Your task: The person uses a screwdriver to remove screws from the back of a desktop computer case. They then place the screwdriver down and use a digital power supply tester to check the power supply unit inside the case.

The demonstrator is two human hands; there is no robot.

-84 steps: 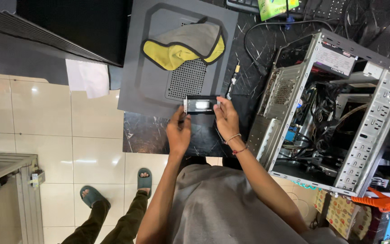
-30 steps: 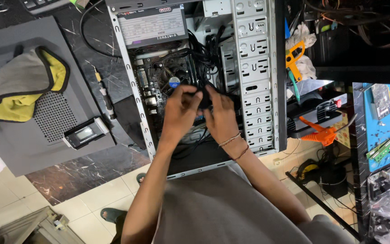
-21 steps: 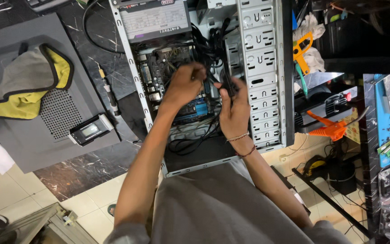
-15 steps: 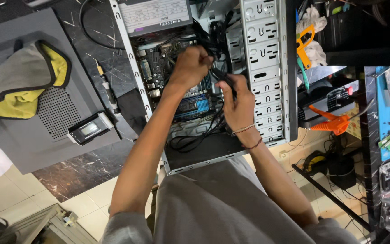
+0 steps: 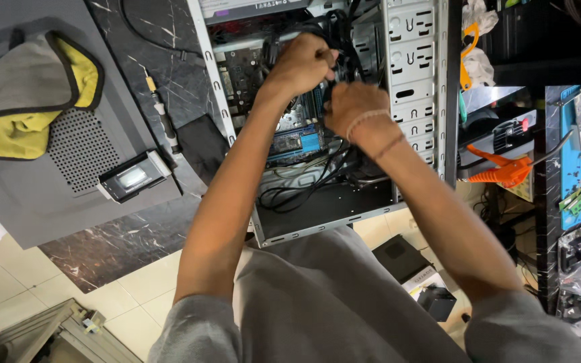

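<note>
1. Reaching into the open computer case [image 5: 417, 81], you are working with both hands deep among its black cables [image 5: 304, 191].
2. Your left hand [image 5: 302, 62] is curling into a tight fist, knuckles up, gripping something dark near the top of the case; what sits inside the fist is not showing.
3. Your right hand [image 5: 352, 107] is closing just beside it, fingers folded down and inward around a black part or cable bundle; exactly what it is clasping is too hidden to tell.
4. The two hands are sitting almost touching, above the blue-edged circuit board [image 5: 295, 140] lying inside the case.
5. A thin band is circling your right wrist.
6. Loose cables are looping across the case floor below your forearms.
7. To the left, a grey side panel [image 5: 48, 195] is lying flat on the dark marble-patterned surface, carrying a grey and yellow cloth [image 5: 28, 94] and a small silver-framed drive [image 5: 132, 177].
8. A screwdriver [image 5: 161, 114] is lying between the panel and the case.
9. An orange-handled tool [image 5: 499, 168] is resting to the right of the case.
10. The case's upper part is being cut off by the frame edge, and your torso is blocking the floor beneath.
</note>
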